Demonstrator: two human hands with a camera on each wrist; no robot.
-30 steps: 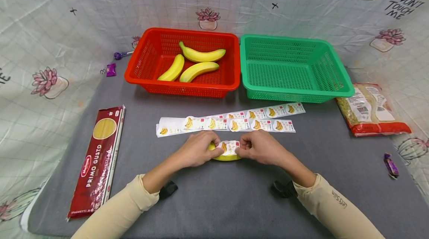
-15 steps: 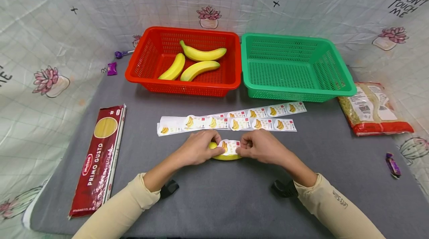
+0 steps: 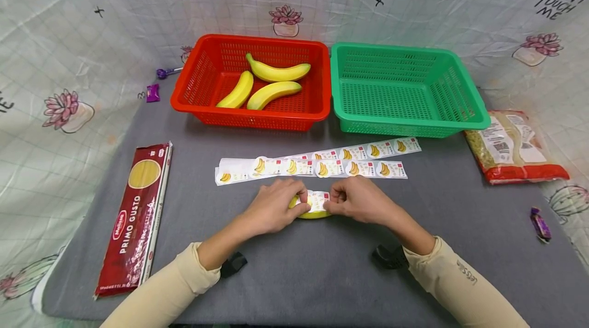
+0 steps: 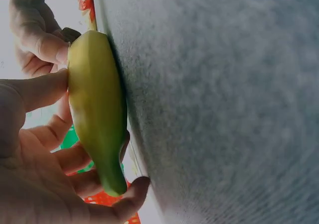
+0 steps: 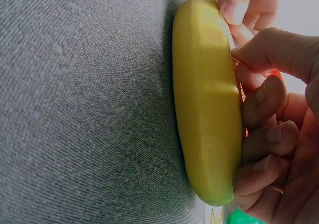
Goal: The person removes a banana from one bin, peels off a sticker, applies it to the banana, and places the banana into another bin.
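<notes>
A yellow banana (image 3: 313,213) lies on the grey table mat (image 3: 322,277) near the middle, with a white banana sticker (image 3: 317,201) on its top. My left hand (image 3: 275,206) curls round its left end, thumb on the sticker's edge. My right hand (image 3: 356,199) grips the right end and pinches the sticker. The left wrist view shows the banana (image 4: 97,109) against the mat with fingers wrapped behind it. The right wrist view shows the same banana (image 5: 207,104) with curled fingers (image 5: 259,134) along its far side.
Two strips of banana stickers (image 3: 317,164) lie just beyond the hands. A red basket (image 3: 202,108) holds three bananas (image 3: 262,85); a green basket (image 3: 409,123) stands beside it. A spaghetti pack (image 3: 135,215) lies at left, a grain bag (image 3: 513,146) and a purple candy (image 3: 539,224) at right.
My left thumb has slid a little further over the sticker's left edge, covering more of it. The banana and the right hand stay where they were.
</notes>
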